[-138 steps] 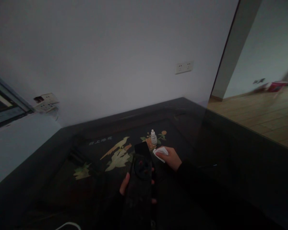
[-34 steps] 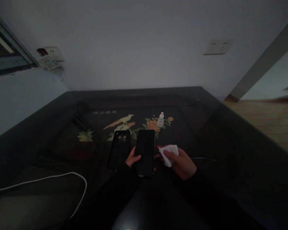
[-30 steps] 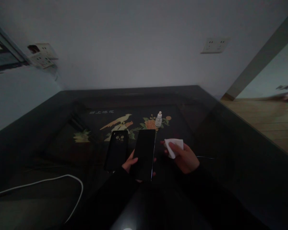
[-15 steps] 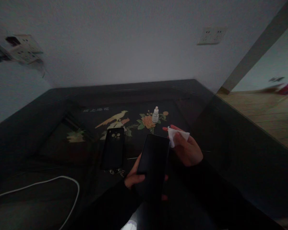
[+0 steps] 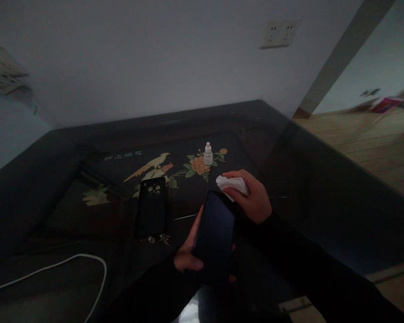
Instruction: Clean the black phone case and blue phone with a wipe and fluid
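A dark phone (image 5: pixel 214 233) is gripped in the left hand (image 5: pixel 188 251) above the desk's (image 5: pixel 306 188) near edge. A white cloth (image 5: pixel 230 185) is pinched closed in the right hand (image 5: pixel 251 197) at the phone's top corner. 1 black case (image 5: pixel 151 206) is laid flat beside it, with 1 small bottle (image 5: pixel 208 154) toward the far edge.

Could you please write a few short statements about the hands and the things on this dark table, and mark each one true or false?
1. The left hand holds a dark phone. True.
2. The right hand grips the dropper bottle. False: it holds a white wipe at the phone's top corner, and the dropper bottle stands by itself on the table.
3. A black phone case lies flat on the table, left of the phone. True.
4. The white cable is plugged into the phone. False: it lies at the table's left, apart from the phone.
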Action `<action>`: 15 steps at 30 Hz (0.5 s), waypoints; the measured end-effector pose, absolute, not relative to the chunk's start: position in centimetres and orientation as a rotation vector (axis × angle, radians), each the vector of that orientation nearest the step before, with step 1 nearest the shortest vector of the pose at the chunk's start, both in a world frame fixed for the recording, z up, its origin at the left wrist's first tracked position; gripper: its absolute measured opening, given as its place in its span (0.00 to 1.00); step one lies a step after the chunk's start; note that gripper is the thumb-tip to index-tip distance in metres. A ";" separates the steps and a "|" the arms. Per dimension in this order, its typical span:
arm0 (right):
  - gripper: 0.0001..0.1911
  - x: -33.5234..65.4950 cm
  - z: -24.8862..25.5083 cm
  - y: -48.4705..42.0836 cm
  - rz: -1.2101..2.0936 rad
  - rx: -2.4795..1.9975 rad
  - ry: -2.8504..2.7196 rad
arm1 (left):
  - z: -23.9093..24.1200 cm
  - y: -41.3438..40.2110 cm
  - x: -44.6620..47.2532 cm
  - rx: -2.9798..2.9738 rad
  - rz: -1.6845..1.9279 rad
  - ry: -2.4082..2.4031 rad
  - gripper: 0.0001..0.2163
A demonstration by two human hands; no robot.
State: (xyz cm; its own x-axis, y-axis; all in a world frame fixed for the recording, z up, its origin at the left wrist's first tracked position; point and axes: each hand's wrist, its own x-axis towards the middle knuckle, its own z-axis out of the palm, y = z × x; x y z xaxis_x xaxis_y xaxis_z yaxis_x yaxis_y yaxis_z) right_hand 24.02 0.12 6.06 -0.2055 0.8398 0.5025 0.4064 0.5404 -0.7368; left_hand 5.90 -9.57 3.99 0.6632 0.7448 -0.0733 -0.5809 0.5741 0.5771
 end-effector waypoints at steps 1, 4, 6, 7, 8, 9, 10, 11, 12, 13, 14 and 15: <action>0.11 23.9 5.9 0.0 0.572 -1.022 -1.822 | 4.0 -9.6 5.9 0.548 0.791 0.328 0.47; 0.14 23.7 5.5 -0.2 0.657 -0.971 -1.832 | 3.7 -9.5 5.9 0.543 0.798 0.328 0.47; 0.13 23.5 5.6 -0.4 0.688 -0.905 -1.887 | 3.7 -9.5 6.0 0.549 0.809 0.319 0.46; 0.12 23.4 5.8 -0.5 0.683 -0.872 -1.931 | 3.6 -9.5 6.0 0.554 0.813 0.314 0.46; 0.11 23.4 5.9 -0.5 0.670 -0.846 -1.974 | 3.7 -9.5 6.0 0.555 0.815 0.312 0.46; 0.10 23.3 6.0 -0.5 0.656 -0.826 -2.009 | 3.7 -9.5 5.9 0.550 0.816 0.311 0.46; 0.11 23.3 6.1 -0.5 0.645 -0.816 -2.034 | 3.8 -9.5 5.9 0.542 0.817 0.312 0.47; 0.12 23.3 6.1 -0.5 0.635 -0.815 -2.049 | 3.9 -9.4 5.9 0.531 0.815 0.313 0.47; 0.13 23.3 6.1 -0.5 0.625 -0.814 -2.057 | 4.0 -9.4 5.8 0.520 0.813 0.313 0.48; 0.13 23.3 6.0 -0.5 0.611 -0.810 -2.060 | 4.1 -9.4 5.8 0.512 0.813 0.313 0.48; 0.13 23.3 5.8 -0.4 0.594 -0.801 -2.061 | 4.2 -9.4 5.7 0.504 0.813 0.314 0.48; 0.13 23.4 5.6 -0.4 0.577 -0.792 -2.064 | 4.3 -9.4 5.7 0.498 0.813 0.317 0.48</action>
State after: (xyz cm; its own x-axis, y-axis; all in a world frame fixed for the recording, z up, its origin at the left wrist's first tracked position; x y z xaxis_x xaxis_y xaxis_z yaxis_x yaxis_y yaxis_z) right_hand 23.36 -0.41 5.62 -0.4560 0.7091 0.5379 0.3274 0.6956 -0.6395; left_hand 5.68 -9.39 4.28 0.6501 0.7556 -0.0797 -0.6107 0.5821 0.5369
